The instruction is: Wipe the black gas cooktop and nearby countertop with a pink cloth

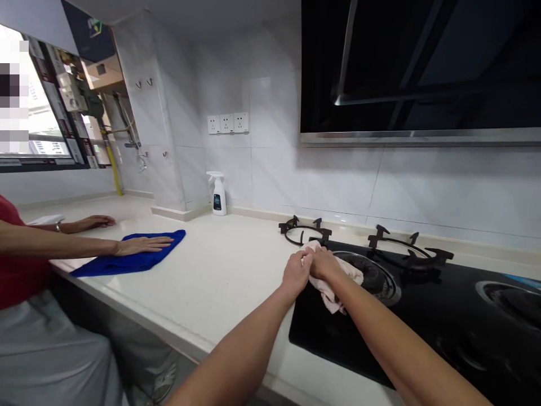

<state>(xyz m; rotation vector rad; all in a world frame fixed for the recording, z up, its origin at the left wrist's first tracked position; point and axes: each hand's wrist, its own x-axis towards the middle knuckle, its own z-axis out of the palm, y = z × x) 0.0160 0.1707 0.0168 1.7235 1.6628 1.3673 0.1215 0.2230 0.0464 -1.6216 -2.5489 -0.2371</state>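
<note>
My left hand and my right hand meet at the left edge of a black glass gas hob. Both are closed on a pale pink cloth, which is bunched between them and hangs down onto the hob beside the left burner. The fingers of both hands curl into the cloth's upper end. A loose pan support lies on the white counter just behind my hands.
A second pan support lies behind the left burner. A spray bottle stands by the wall. At left another person presses a flat hand on a blue cloth. A dark range hood hangs overhead.
</note>
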